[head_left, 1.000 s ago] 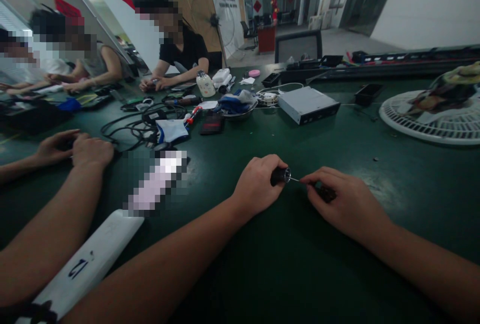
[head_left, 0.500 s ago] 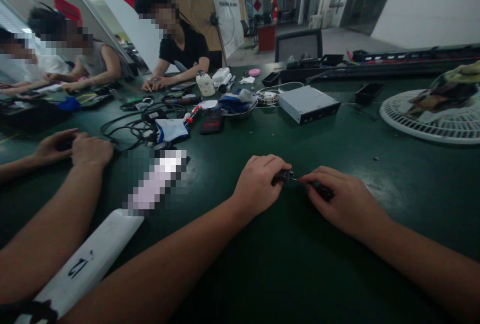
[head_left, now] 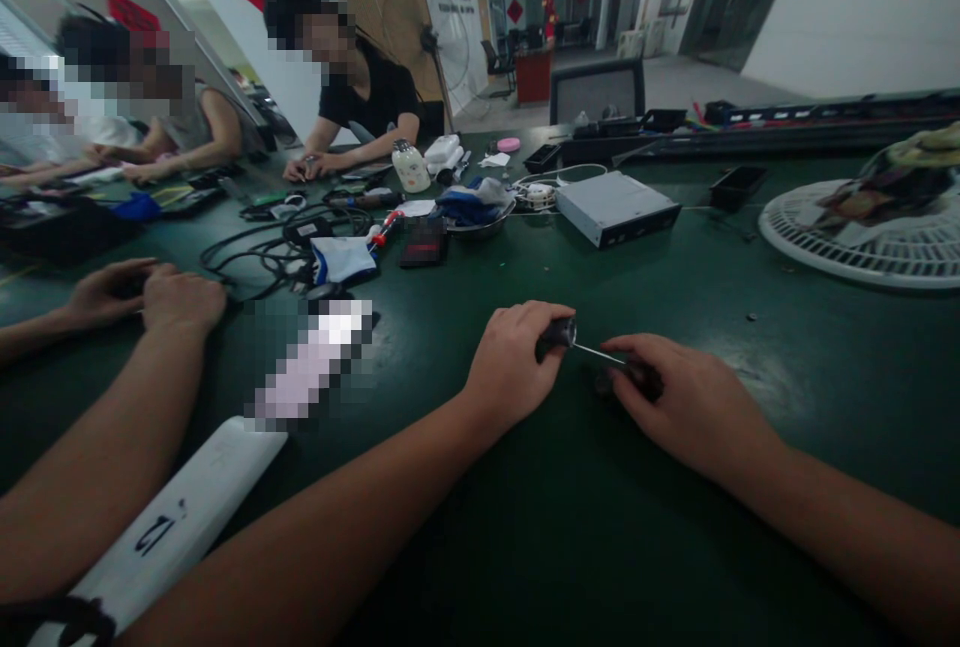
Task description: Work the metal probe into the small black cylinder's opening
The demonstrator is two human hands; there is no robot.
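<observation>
My left hand [head_left: 517, 362] is closed around a dark, short cylinder [head_left: 561, 330], whose pale-rimmed end faces right. In my right hand [head_left: 675, 392], thumb and fingers grip the dark handle of a thin screwdriver [head_left: 598, 354]. Its bare metal shaft slants up to the left and its tip meets the end of the cylinder, or lies just in front of it; I cannot tell which. Under my right fingertips is a small dark round piece [head_left: 602, 384]; whether it touches the table or my fingers is unclear. My palms hide most of the cylinder and the handle.
A phone [head_left: 315, 367], blurred out, and a white bar-shaped device [head_left: 180, 517] lie left of my forearm. Another person's hands [head_left: 180, 297] work farther left. Beyond are cables [head_left: 255, 247], a grey disc drive [head_left: 619, 207] and a white fan grille [head_left: 862, 242].
The cylinder's end has tilted up and away from my right hand, so more of the metal shaft shows. A small dark round piece now appears below my right fingertips.
</observation>
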